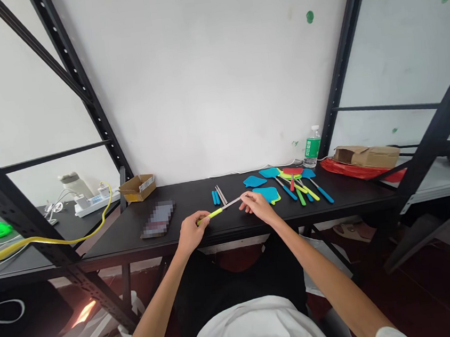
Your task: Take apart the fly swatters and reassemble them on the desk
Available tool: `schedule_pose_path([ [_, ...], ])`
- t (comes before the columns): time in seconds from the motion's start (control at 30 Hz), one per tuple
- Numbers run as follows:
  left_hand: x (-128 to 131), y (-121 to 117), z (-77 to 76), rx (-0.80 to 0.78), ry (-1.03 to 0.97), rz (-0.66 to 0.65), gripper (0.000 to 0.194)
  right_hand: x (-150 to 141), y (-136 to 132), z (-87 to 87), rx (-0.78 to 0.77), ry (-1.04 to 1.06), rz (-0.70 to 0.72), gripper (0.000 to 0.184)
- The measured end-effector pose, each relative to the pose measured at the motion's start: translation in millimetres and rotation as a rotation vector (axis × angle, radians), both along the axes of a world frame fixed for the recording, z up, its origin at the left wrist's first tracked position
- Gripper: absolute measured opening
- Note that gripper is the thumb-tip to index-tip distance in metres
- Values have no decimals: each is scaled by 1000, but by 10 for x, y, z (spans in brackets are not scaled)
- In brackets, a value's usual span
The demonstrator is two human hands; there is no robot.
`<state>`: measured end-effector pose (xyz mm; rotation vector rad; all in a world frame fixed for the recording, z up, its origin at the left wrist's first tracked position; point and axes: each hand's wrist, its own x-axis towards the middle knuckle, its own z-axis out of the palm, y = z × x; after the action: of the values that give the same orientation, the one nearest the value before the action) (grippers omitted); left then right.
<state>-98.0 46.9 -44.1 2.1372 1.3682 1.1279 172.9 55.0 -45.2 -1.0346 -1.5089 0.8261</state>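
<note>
Left hand (192, 231) closed round yellow-green tubular handle (216, 213); right hand (257, 206) pinches far end of thin silvery metal rod (232, 203), fingers curled. Handle and rod in line, slanting between both hands, over front of black tabletop (191, 196). Just beyond grip: short blue tubular handles (215, 197), beside loose silvery metal rods (221, 194). Right of grip: flat blue leaf-shaped head (255, 181), pile of long-handled pieces with blue, red, yellow-green heads (292, 176). Left of grip: dark rectangular phone, screen blurred (158, 220). Farther left, beyond phone: open brown cardboard box (136, 190).
</note>
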Motion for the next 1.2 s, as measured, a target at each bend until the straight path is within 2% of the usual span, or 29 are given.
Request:
schedule_pose_path([
  [0.13, 0, -7, -1, 12, 30, -18, 29, 2, 14, -17, -2, -46, -26, 30],
  [0.3, 78, -70, -2, 13, 177, 92, 25, -28, 58, -19, -57, 52, -51, 31],
  [0.5, 133, -109, 1, 12, 205, 169, 22, -33, 97, -57, -68, 110, -91, 27],
  [0.7, 135, -102, -21, 21, 229, 182, 19, 7, 89, -122, -16, -4, -108, 22],
  [0.9, 158, -132, 8, 19, 248, 187, 18, -37, 43, -75, 104, -226, -192, 19],
  [1.2, 170, -138, -6, 64, 273, 195, 15, -68, 21, -71, 154, -347, -188, 17],
])
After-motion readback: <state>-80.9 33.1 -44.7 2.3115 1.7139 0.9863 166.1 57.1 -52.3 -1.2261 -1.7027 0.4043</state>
